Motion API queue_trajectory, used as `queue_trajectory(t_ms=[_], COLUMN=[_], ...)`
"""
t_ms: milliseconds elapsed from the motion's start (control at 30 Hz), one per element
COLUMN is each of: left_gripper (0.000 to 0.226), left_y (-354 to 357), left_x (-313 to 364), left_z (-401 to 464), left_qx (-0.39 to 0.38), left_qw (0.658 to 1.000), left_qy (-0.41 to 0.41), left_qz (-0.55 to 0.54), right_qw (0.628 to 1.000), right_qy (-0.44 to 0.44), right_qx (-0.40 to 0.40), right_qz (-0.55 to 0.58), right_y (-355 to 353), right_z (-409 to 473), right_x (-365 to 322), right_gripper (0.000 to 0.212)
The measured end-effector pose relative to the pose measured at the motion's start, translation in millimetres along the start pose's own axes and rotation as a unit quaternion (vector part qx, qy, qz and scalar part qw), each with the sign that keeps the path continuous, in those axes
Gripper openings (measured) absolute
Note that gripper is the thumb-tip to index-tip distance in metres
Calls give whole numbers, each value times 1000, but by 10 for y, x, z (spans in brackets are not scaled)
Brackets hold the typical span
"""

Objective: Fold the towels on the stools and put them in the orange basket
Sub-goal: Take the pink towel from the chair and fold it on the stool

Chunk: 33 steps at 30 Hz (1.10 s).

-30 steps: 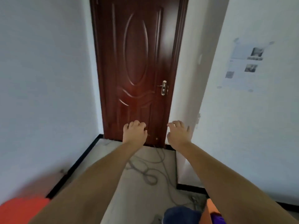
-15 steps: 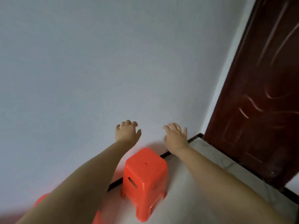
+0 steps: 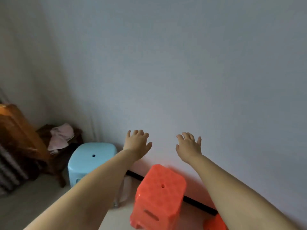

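Both hands, left (image 3: 137, 143) & right (image 3: 189, 148), spread wide, holding nothing, w/ pink towel (image 3: 60, 136) far left on brown stool (image 3: 63, 163); risk: tripping on red stool (image 3: 159, 196) while crossing.

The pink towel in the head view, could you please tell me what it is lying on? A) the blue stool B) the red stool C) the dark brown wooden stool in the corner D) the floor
C: the pink towel lies crumpled on the dark brown wooden stool in the corner, while the blue stool and red stool have bare tops.
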State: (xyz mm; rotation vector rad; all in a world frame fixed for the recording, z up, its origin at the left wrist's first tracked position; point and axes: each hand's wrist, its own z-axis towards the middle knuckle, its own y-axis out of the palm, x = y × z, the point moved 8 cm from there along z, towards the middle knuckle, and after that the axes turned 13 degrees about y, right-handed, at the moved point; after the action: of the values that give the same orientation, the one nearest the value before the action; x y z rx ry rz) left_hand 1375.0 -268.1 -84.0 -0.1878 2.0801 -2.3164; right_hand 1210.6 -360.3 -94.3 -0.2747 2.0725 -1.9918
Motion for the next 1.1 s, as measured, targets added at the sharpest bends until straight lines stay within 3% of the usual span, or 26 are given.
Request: queue_trajectory(t_ms=[200, 400, 733, 1100], left_gripper=[45, 45, 40, 38], left_y=[-1, -103, -391, 145], left_x=[-1297, -2732, -4391, -5421], left_z=[-951, -1886, -2156, -1231], left_qx=[3, 24, 33, -29], left_qw=[987, 957, 966, 979], left_qy=[-160, -289, -252, -200], left_qz=[10, 32, 48, -21], right_qw=[986, 957, 959, 966], right_qy=[-151, -280, -268, -222], right_qx=[-62, -71, -88, -128], right_qz=[-23, -6, 12, -16], right_y=[402, 612, 773, 1333], right_z=[-32, -345, -200, 748], right_x=[-1636, -3461, -5329, -6158], right_gripper=[46, 46, 44, 45])
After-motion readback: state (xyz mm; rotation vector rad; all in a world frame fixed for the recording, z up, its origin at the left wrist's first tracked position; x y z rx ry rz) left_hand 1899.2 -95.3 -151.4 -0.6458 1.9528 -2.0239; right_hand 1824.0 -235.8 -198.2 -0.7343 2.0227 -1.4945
